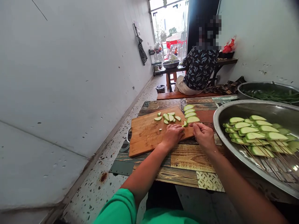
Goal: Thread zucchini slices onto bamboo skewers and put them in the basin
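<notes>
My left hand (173,136) rests at the right edge of the wooden cutting board (144,137), its fingers closed on a small zucchini slice (185,123). Just to the right, my right hand (203,135) is closed in a pinch, on what looks like a thin skewer mostly hidden by the fingers. Beyond both hands, several half-round zucchini slices (192,119) lie in a row on the table. More loose pieces (171,118) are scattered on the board's far part.
A large steel basin (218,124) at right holds skewered zucchini slices (254,136). Behind it stands another basin (243,88) with green strips. A seated person (201,67) in a patterned shirt is ahead, near a bowl (171,64). A wall (70,77) runs along the left.
</notes>
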Available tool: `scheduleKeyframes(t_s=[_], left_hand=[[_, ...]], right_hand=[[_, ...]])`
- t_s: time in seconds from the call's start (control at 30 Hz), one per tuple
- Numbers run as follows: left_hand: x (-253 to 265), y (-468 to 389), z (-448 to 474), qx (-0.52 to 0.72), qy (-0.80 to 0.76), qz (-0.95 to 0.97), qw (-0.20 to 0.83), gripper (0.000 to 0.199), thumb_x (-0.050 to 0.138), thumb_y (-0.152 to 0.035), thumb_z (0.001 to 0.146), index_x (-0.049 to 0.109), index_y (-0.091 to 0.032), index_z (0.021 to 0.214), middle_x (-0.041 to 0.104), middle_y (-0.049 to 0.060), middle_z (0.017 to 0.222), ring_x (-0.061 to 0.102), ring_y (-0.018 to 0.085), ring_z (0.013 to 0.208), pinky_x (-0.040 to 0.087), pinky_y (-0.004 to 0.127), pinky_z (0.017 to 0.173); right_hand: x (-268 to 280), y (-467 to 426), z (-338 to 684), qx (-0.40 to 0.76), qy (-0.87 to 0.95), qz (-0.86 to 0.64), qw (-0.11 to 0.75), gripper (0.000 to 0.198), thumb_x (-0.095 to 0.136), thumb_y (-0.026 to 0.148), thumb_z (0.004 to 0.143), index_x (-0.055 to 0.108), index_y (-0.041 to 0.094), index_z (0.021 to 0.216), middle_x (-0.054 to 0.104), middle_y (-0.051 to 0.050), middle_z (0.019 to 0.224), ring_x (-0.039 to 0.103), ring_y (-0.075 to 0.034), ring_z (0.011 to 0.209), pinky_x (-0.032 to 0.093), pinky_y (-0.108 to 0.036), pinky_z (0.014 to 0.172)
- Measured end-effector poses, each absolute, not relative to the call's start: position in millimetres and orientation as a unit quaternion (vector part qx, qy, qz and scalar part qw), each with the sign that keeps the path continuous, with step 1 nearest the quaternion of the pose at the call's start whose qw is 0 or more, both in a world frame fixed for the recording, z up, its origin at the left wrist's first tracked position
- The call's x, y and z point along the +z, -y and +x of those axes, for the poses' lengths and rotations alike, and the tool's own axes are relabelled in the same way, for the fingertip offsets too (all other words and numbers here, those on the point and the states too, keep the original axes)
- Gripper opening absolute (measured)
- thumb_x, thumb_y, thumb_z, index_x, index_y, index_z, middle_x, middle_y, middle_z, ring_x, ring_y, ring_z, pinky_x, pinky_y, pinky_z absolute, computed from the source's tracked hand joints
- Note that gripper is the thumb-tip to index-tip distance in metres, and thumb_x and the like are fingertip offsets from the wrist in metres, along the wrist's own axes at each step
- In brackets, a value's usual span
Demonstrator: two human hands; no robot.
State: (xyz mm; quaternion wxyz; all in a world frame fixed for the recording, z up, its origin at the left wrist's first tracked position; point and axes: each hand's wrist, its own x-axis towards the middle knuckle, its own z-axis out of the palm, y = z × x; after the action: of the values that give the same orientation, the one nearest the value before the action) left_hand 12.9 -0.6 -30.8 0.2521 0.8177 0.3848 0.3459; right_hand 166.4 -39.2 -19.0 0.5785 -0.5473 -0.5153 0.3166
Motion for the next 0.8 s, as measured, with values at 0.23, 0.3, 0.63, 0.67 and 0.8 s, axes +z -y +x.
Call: scheduleKeyframes(t_s=[0.23,0.3,0.63,0.67,0.8], left_hand=[[-30.1,-4.2,0.7,0.358,-0.392,0.805,0.267,0.024,0.062,-0.016,0.076,0.072,-0.025,0.096,0.068,0.01,0.098,0.058,0.025,0.097,0.038,0.034,0.094],[-29.2,-5.1,-4.0,0.35,-0.406,0.806,0.254,0.021,0.06,-0.015,0.077,0.073,-0.024,0.091,0.068,0.01,0.095,0.058,0.024,0.092,0.04,0.034,0.092],[-5.2,-26.0,-41.7,0.569,-0.4,0.288,0.659,0.01,0.066,-0.01,0.076,0.064,-0.01,0.085,0.067,0.005,0.075,0.052,0.005,0.051,0.038,0.013,0.046],[-3.3,-28.1,-47.0,0.574,-0.393,0.259,0.67,0.006,0.065,-0.008,0.077,0.063,-0.01,0.083,0.067,0.006,0.075,0.049,0.003,0.049,0.037,0.012,0.044],[-0.9,-32.5,-60.9,0.588,-0.382,0.212,0.681,0.003,0.062,-0.007,0.08,0.061,-0.009,0.077,0.067,0.006,0.077,0.046,0.001,0.047,0.035,0.009,0.04]], right_hand=[[-20.6,41.4,164.9,0.335,0.52,-0.533,0.577,0.042,0.052,0.052,0.081,0.065,0.013,0.087,0.036,0.005,0.048,0.031,-0.008,0.043,0.022,-0.022,0.042],[-19.2,41.6,164.9,0.336,0.505,-0.538,0.585,0.042,0.052,0.051,0.08,0.065,0.012,0.088,0.035,0.005,0.047,0.03,-0.008,0.043,0.021,-0.022,0.041],[-16.7,47.8,155.4,0.352,0.642,-0.51,0.452,0.041,0.048,0.05,0.081,0.067,0.013,0.081,0.038,0.003,0.049,0.033,-0.009,0.045,0.023,-0.023,0.044],[-17.0,50.0,151.9,0.346,0.671,-0.5,0.425,0.041,0.046,0.049,0.082,0.067,0.013,0.079,0.04,0.003,0.049,0.035,-0.01,0.047,0.025,-0.023,0.045],[-18.9,56.2,142.7,0.324,0.724,-0.476,0.381,0.041,0.041,0.045,0.085,0.063,0.014,0.07,0.047,0.0,0.055,0.041,-0.011,0.054,0.03,-0.024,0.05]])
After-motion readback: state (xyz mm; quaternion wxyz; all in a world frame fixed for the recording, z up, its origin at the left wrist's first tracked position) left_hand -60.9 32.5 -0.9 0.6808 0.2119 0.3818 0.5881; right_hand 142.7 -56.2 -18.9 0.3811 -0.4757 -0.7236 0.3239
